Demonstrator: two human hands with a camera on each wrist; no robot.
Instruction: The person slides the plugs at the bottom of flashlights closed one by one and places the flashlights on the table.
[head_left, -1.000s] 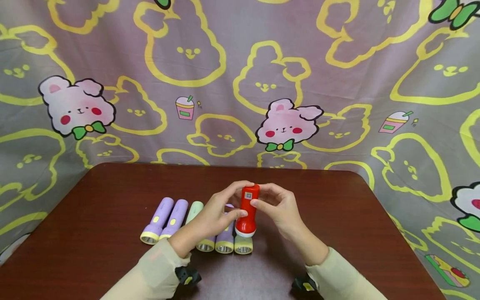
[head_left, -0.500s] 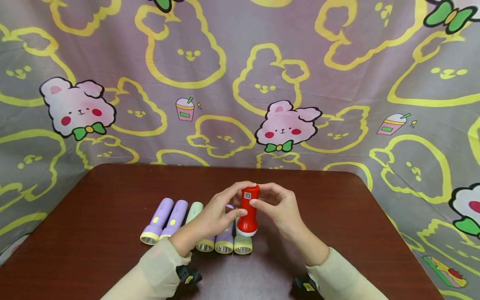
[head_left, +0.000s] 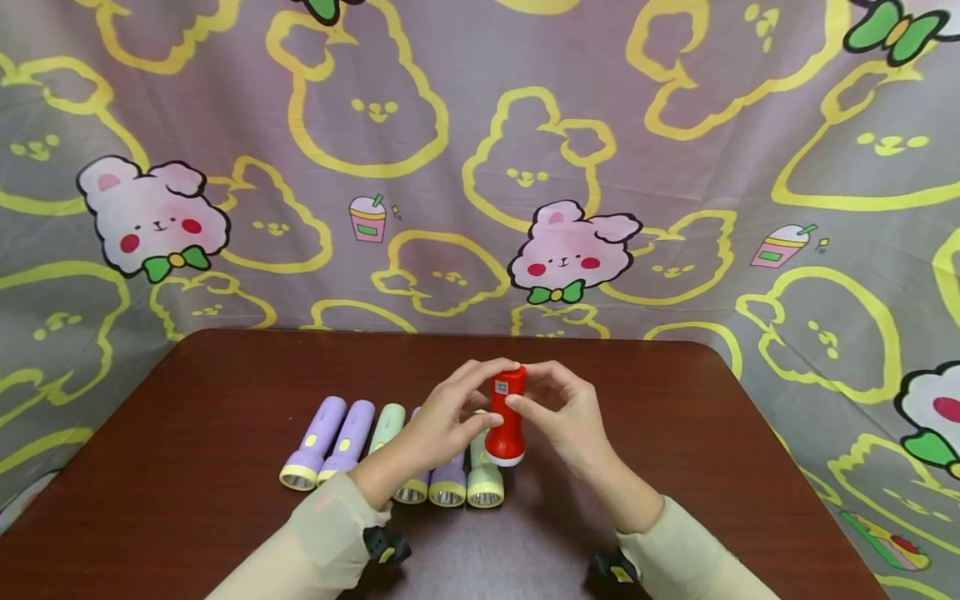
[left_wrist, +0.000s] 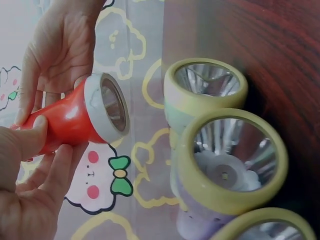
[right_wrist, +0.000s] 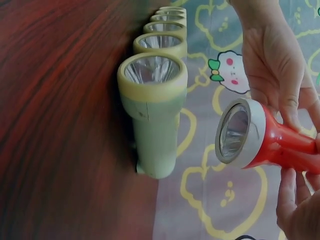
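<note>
A red flashlight (head_left: 508,433) with a white head ring is held up over the right end of a row of flashlights, its lens end tilted down. My left hand (head_left: 438,417) grips its body from the left, thumb in front. From the right, my right hand (head_left: 566,417) pinches the upper part near a small square label. In the left wrist view the clear lens of the red flashlight (left_wrist: 65,120) faces sideways. Just below and left of it lies a pale green flashlight (head_left: 486,479) with a yellow rim, the rightmost of the row.
Two purple flashlights (head_left: 324,429) lie at the row's left end, beside a pale green flashlight (head_left: 387,423). More purple flashlights (head_left: 448,482) lie partly behind my left hand and forearm. The dark red-brown table (head_left: 660,433) reaches back to a patterned curtain (head_left: 442,192).
Both hands have shifted slightly right and up with the red flashlight. More of the rightmost green flashlight now shows beneath it. The row has not moved.
</note>
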